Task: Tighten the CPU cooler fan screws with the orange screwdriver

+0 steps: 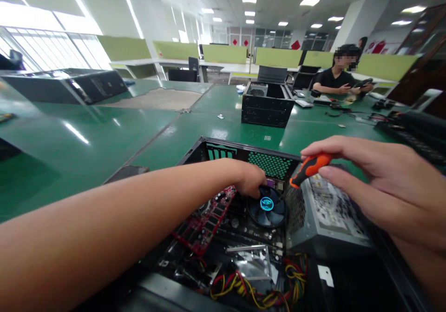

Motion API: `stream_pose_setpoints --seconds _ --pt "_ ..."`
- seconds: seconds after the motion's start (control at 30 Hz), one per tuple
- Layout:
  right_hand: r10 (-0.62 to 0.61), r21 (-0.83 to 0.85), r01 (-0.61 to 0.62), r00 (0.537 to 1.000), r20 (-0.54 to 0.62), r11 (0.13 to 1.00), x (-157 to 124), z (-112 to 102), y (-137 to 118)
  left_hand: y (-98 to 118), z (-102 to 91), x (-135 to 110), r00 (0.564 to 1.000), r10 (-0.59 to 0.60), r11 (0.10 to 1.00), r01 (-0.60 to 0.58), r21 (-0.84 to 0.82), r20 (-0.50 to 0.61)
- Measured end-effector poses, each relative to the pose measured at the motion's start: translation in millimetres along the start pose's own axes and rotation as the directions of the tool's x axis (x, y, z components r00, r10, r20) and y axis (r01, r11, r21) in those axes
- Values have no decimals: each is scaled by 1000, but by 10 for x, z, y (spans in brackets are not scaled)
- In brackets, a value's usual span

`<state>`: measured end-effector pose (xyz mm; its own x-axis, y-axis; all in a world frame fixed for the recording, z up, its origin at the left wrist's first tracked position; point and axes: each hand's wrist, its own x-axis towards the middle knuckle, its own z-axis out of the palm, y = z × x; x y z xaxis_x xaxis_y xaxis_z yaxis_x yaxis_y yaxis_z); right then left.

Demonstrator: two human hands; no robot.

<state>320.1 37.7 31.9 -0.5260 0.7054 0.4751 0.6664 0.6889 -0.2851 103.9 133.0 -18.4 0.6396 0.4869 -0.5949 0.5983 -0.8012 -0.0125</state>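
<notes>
In front of me lies an open black computer case (190, 156). My left hand (251, 180) reaches down into it, its curled fingers against the rear left side of a round black cooling fan (267, 214) with a blue-lettered hub. What those fingertips hold, if anything, is hidden. Between thumb and fingers, my right hand (369, 172) grips an orange and black screwdriver (311, 169) above the power supply (332, 209). The screwdriver's shaft is mostly out of sight. Left of the fan sits a red graphics card (207, 226), partly covered by my left forearm.
Coloured cables (258, 295) and a metal bracket (251, 261) lie at the near side of the case. Another black case (266, 109) stands further back on the green table (156, 126), a third (94, 86) at left. A person (339, 77) sits at the far right.
</notes>
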Motion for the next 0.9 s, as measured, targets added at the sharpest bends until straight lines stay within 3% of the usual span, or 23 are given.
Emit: stream_pose_setpoints --seconds 0.2,0.63,0.9 --pt "-117 122 92 970 212 988 -38 -9 -97 25 20 -2 999 -32 999 32 -5 -38" --pt "-93 97 71 966 243 993 -1 24 -118 -15 70 34 997 -61 998 60 -23 -51" --pt "-51 203 -11 952 300 979 49 -4 -181 -30 -5 -44 998 -54 999 54 -11 -19"
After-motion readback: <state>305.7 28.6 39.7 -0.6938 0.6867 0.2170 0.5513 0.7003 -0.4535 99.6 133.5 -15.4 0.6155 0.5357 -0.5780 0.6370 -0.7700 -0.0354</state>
